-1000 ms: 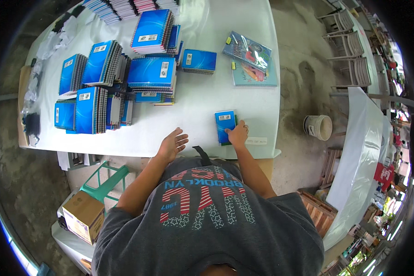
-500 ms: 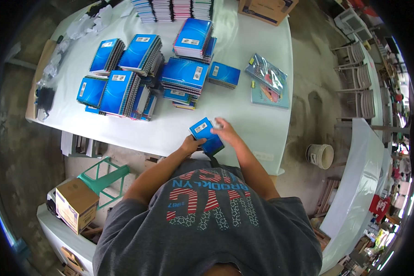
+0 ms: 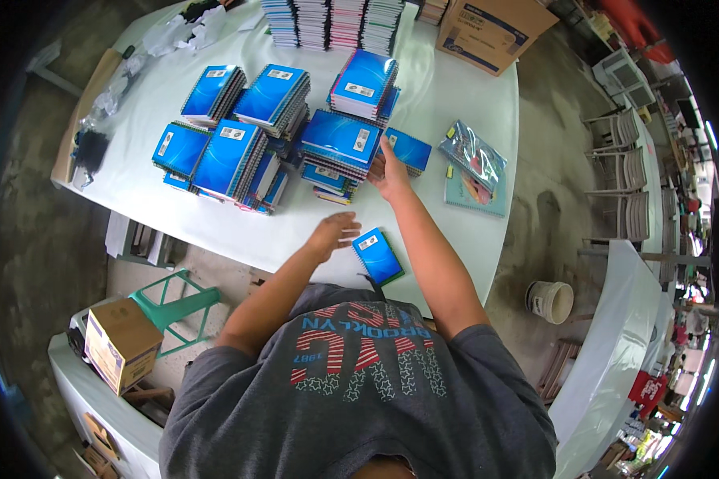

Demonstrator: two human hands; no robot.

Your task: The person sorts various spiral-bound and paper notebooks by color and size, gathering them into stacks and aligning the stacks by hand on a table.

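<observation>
Open-fingered, left hand [image 3: 333, 235] touches small blue notebook [image 3: 378, 255]; right hand [image 3: 390, 172] reaches notebook stack [image 3: 339, 144].

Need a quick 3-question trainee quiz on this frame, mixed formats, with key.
1. True or false: the left hand rests beside a small blue notebook near the table's front edge.
2. The right hand reaches for: A) the cardboard box, B) the blue notebook stacks, C) the white bucket.
3. Fill in: the notebooks lie on a ____ table.

Key: 1 true; 2 B; 3 white.
</observation>
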